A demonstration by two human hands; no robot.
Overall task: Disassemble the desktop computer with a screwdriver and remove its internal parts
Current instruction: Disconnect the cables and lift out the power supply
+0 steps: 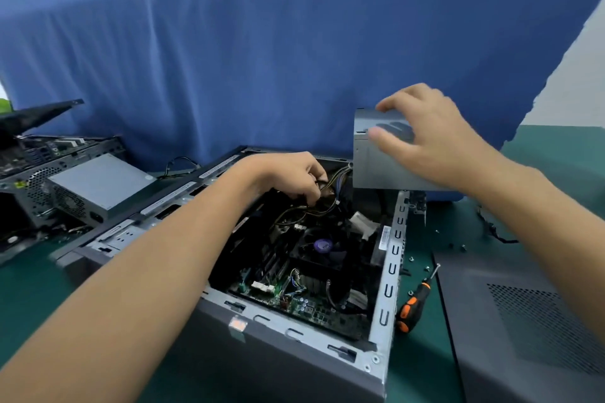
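Observation:
An open grey desktop case (389,275) lies on its side on the green table, its motherboard (294,298) and black fan with a purple hub (322,245) exposed. My right hand (425,137) grips a grey power supply box (373,170) lifted above the case's far right corner. Yellow and black cables (337,178) run from the box down into the case. My left hand (294,178) reaches inside and pinches those cables. An orange and black screwdriver (414,301) lies on the table just right of the case.
The removed grey side panel (523,321) lies at the right, with loose screws (458,247) scattered near it. Another opened computer (42,173) with its own power supply (98,185) stands at the left. A blue cloth (262,42) hangs behind the table.

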